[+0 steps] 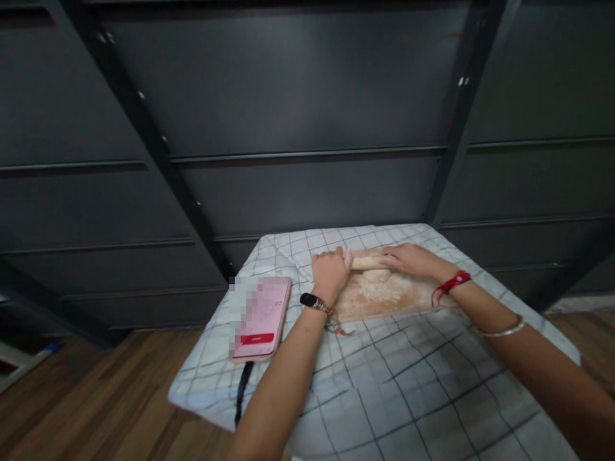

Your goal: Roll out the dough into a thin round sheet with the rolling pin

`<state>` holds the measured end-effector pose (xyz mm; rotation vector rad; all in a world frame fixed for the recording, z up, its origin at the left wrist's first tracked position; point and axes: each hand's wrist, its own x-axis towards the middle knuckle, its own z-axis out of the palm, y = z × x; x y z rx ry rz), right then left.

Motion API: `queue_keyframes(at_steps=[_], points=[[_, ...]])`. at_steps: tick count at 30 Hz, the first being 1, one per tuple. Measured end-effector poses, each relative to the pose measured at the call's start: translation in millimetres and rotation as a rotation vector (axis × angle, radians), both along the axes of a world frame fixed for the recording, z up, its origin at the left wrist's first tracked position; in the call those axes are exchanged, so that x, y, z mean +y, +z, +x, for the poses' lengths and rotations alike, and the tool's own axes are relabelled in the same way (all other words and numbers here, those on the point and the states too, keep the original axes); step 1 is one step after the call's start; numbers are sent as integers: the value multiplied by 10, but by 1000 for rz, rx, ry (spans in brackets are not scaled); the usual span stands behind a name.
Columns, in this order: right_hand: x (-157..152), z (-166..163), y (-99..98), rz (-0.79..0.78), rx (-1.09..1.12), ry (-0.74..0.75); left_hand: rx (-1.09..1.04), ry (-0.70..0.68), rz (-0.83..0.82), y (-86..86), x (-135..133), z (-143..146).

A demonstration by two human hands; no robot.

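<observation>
A pale wooden rolling pin lies across a small lump of dough on a floured wooden board. My left hand is closed round the pin's left end. At the other end, my right hand grips the pin with its fingers bent over it. Loose flour is spread over the board in front of the dough. Part of the dough is hidden under the pin.
A white checked cloth covers the table beneath the board. To the left lies a pink-edged phone with a black strap. A dark panelled wall stands right behind the table, and wooden flooring shows at the left.
</observation>
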<state>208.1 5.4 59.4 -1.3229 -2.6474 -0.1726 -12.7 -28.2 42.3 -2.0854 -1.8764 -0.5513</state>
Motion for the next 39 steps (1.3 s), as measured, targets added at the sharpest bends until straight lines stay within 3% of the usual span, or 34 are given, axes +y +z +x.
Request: queue_keyframes(at_steps=[5,9,13,21,25,28,30,33,35,37,39], points=[[-38,-49,-137,47,-93,-151,45,-24,-110,-38,26,2],[-33,-52,50,104,-176,-159,-40,18,-157,-27,29,-9],[-3,-48,199,236,-146,-207,-77,55,-55,36,2,10],[-18,-29,-162,133,-315,-60,97,-39,-162,-73,30,38],[-20,-84,99,159,-329,-113,24,-16,-218,-51,7,15],[-34,-120,403,270,-216,-234,-60,74,-106,163,-8,8],[-44,-98,489,343,-167,-299,-66,103,1,314,2,24],[-45,-4,306,311,-247,-249,40,-3,-29,335,47,82],[-38,60,60,214,-361,-195,159,-139,-137,197,81,123],[-32,95,-123,171,-404,-162,206,-179,-200,43,103,146],[-23,97,-122,147,-451,-132,226,-181,-245,-4,113,144]])
